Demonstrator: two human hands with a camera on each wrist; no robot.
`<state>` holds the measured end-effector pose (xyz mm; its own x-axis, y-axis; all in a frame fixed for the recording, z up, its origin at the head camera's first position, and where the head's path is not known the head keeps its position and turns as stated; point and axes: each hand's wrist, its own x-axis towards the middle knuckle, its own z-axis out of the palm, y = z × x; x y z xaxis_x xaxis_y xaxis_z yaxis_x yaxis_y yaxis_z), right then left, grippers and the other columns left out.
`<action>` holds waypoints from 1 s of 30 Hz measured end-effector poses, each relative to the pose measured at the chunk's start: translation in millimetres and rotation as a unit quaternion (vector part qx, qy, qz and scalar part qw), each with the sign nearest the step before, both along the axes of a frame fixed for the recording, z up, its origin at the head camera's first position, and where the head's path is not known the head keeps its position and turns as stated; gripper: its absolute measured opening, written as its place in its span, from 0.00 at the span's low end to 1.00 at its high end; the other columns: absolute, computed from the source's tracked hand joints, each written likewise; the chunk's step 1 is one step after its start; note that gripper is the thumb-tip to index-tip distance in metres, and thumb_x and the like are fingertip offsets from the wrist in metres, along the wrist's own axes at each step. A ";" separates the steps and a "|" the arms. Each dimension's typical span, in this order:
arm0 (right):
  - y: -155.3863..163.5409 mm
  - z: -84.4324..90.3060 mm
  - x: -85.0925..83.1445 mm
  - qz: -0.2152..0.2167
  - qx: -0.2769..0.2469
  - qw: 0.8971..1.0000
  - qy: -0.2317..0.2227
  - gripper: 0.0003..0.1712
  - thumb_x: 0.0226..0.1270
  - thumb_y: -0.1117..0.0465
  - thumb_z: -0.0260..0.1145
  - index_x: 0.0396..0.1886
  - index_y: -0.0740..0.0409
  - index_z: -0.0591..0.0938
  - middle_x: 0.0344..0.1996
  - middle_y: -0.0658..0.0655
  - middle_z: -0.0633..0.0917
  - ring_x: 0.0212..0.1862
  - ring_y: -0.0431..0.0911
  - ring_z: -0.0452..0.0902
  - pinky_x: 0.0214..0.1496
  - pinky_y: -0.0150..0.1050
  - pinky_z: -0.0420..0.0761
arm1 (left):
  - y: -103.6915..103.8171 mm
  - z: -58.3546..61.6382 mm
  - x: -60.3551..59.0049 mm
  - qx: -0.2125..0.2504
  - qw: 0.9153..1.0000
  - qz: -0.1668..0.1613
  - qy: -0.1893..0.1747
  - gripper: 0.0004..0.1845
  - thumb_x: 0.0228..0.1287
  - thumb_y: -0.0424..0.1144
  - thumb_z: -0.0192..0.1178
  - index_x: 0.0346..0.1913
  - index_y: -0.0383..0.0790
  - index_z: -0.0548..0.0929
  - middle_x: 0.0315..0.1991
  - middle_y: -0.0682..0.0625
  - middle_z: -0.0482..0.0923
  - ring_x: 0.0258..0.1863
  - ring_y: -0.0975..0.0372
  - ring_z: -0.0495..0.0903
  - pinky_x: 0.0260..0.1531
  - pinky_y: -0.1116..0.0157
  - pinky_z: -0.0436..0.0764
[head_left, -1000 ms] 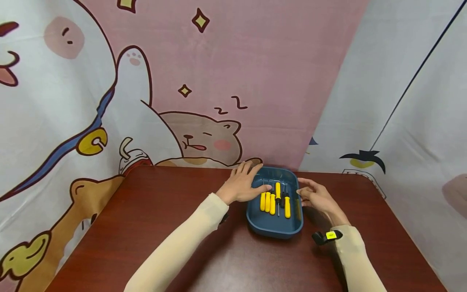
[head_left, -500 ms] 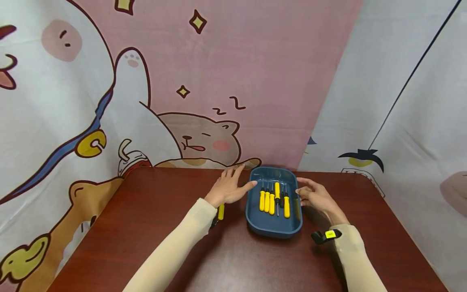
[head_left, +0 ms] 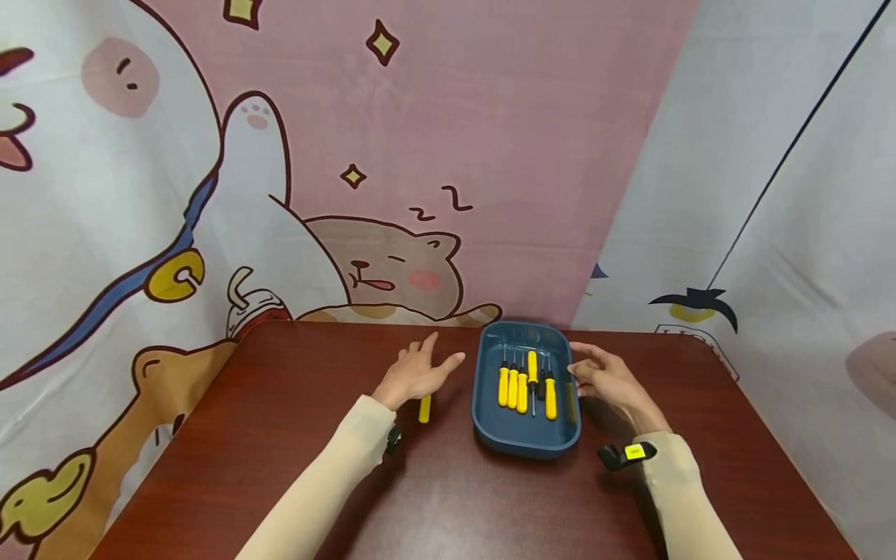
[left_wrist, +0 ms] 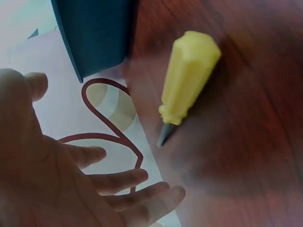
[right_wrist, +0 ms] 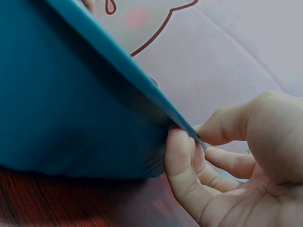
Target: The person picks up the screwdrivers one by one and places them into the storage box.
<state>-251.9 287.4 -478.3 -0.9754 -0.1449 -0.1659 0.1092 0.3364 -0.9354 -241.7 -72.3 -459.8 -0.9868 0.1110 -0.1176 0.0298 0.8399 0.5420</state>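
Observation:
Several small screwdrivers [head_left: 523, 391] with yellow handles and thin shafts lie side by side in a deep blue plastic box [head_left: 526, 439]. My right hand [head_left: 616, 385] is at the box's right side. In the right wrist view, its thumb and a finger pinch the rim [right_wrist: 156, 97]. To the left of the box, my left hand [head_left: 413, 377] hovers over the table with fingers spread and holds nothing. Another yellow-handled screwdriver [left_wrist: 188, 78] lies on the table beside it; in the head view that hand partly covers it.
The dark red-brown wooden table [head_left: 301, 435] ends at the back against a cartoon-printed cloth [head_left: 546, 187]. A white cloth [head_left: 784, 233] hangs along the right side.
My left hand has moved left, from over the box to above the table, uncovering the screwdrivers in the box and revealing a yellow handle on the table. The right hand stays put.

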 end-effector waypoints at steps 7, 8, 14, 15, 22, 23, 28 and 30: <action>1.1 -1.4 0.2 0.000 -0.003 1.000 0.001 0.34 0.77 0.63 0.57 0.79 0.59 0.61 0.56 0.74 0.80 0.41 0.47 0.83 0.40 0.37 0.88 | -6.9 -3.8 6.4 0.011 1.000 0.018 0.000 0.52 0.66 0.75 0.49 0.79 0.38 0.62 0.76 0.33 0.64 0.75 0.37 0.63 0.73 0.38 0.65; 1.0 -1.4 0.3 0.000 -0.004 1.000 0.002 0.34 0.77 0.63 0.57 0.79 0.59 0.61 0.55 0.74 0.80 0.40 0.47 0.83 0.40 0.38 0.88 | -7.3 -4.4 7.2 0.014 1.000 0.019 0.003 0.51 0.66 0.74 0.51 0.77 0.37 0.64 0.75 0.33 0.65 0.74 0.38 0.65 0.72 0.39 0.67; 1.4 -1.1 -0.4 0.000 -0.009 1.000 0.003 0.35 0.77 0.63 0.58 0.80 0.60 0.60 0.55 0.73 0.81 0.40 0.47 0.82 0.39 0.39 0.88 | -8.3 -7.7 8.9 0.017 1.000 0.020 0.012 0.43 0.63 0.63 0.65 0.66 0.29 0.76 0.57 0.35 0.78 0.48 0.49 0.80 0.52 0.49 0.83; 1.4 -1.0 -0.3 0.000 -0.009 1.000 0.002 0.35 0.77 0.63 0.57 0.80 0.60 0.60 0.55 0.73 0.81 0.40 0.47 0.82 0.39 0.39 0.87 | -8.1 -7.8 9.2 0.019 1.000 0.020 0.010 0.39 0.62 0.61 0.67 0.61 0.29 0.78 0.51 0.37 0.79 0.42 0.51 0.80 0.45 0.52 0.84; -0.3 1.0 1.0 -0.001 -0.006 1.000 0.000 0.35 0.77 0.64 0.57 0.80 0.59 0.61 0.55 0.72 0.81 0.40 0.47 0.82 0.39 0.38 0.87 | -7.5 -8.8 8.0 0.047 0.998 0.036 -0.013 0.18 0.60 0.44 0.74 0.35 0.35 0.77 0.26 0.42 0.77 0.16 0.54 0.81 0.18 0.60 0.83; -0.5 1.2 1.1 0.000 -0.006 1.000 0.001 0.35 0.77 0.64 0.57 0.80 0.60 0.61 0.55 0.72 0.81 0.40 0.47 0.82 0.40 0.38 0.87 | -7.4 -9.3 6.9 0.049 0.998 0.039 -0.018 0.17 0.60 0.43 0.74 0.34 0.35 0.77 0.25 0.43 0.77 0.16 0.54 0.81 0.17 0.60 0.84; -0.5 0.2 0.3 -0.001 -0.006 1.000 0.000 0.34 0.76 0.64 0.58 0.79 0.59 0.61 0.54 0.72 0.81 0.39 0.47 0.82 0.39 0.38 0.87 | -7.9 -14.2 -0.8 0.053 0.997 0.049 -0.035 0.14 0.59 0.37 0.74 0.26 0.34 0.80 0.22 0.43 0.78 0.15 0.54 0.84 0.18 0.61 0.86; -0.2 -0.6 0.0 -0.001 -0.006 1.000 0.001 0.34 0.76 0.64 0.58 0.79 0.59 0.61 0.54 0.72 0.81 0.39 0.48 0.82 0.39 0.38 0.87 | -8.2 -16.0 -3.6 0.056 0.996 0.051 -0.039 0.13 0.58 0.35 0.74 0.24 0.34 0.80 0.22 0.42 0.78 0.15 0.53 0.84 0.18 0.61 0.86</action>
<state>-251.9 287.2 -478.9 -0.9760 -0.1444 -0.1630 0.1090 0.3244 -0.9396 -245.3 -80.5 -475.8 -0.9819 0.0269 -0.1876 -0.0993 0.7702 0.6300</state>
